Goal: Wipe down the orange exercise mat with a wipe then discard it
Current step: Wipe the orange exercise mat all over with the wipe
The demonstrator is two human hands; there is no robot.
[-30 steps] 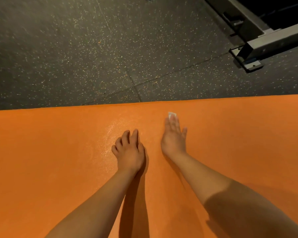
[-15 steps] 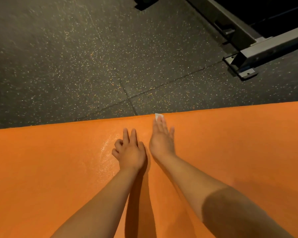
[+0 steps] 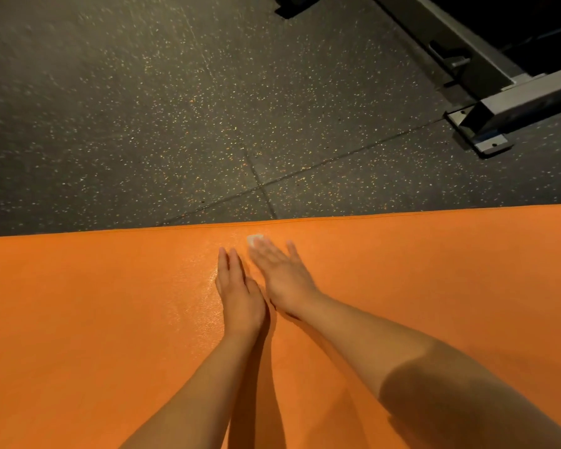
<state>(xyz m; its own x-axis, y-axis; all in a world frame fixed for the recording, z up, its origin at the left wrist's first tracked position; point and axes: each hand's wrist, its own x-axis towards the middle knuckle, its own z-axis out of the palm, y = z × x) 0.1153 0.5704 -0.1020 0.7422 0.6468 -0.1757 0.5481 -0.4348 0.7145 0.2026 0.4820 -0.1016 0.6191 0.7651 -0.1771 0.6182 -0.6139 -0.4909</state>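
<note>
The orange exercise mat (image 3: 78, 319) fills the lower half of the view, and its far edge runs across the middle of the frame against a dark rubber floor (image 3: 143, 124) flecked with pale and orange specks. Both bare forearms reach forward over the mat from the bottom of the view.

The left hand (image 3: 238, 294) lies palm down on the mat with its fingers straight and close together, holding nothing. Just to its right, nearly touching it at the wrist, the right hand (image 3: 284, 273) also lies flat with its fingers stretched out and slightly spread. It is blurred. Under its fingertips it presses a small white wipe (image 3: 254, 238) against the mat, and only a crumpled corner of the wipe shows beyond the fingers. The wipe sits near the mat's far edge, just short of the floor.

A damp sheen (image 3: 204, 303) glistens on the mat to the left of the left hand.

On the floor at the upper right, well apart from the mat, stands the grey metal base of a gym frame (image 3: 499, 102), with a bolted foot plate (image 3: 486, 142) at its corner. A dark block (image 3: 293, 6) sits at the top edge of the view.
</note>
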